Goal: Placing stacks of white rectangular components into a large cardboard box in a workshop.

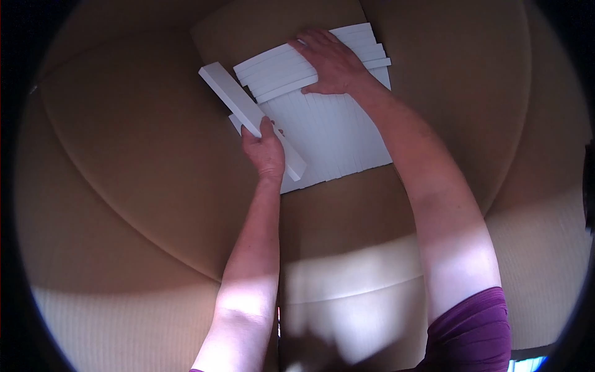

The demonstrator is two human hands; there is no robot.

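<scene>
My left hand (265,152) is closed around a long, narrow white box (230,94), its thumb on the top face and the fingertips partly showing at the far side. This box is held aslant over the left edge of a packed layer of thin white pieces (338,136) standing side by side. Across the far part of that layer lie several white strips or narrow boxes (266,87), crosswise to those below. On these rests my right hand (334,65), fingers stretched out and spread, the thumb near their closer edge. Its palm hides part of them.
Tall brown cardboard walls (142,142) of a large carton surround the white pieces on all sides. The near wall (347,279) carries a bright patch of light and a shadow. A bit of brown cardboard bottom (266,31) shows beyond the stack.
</scene>
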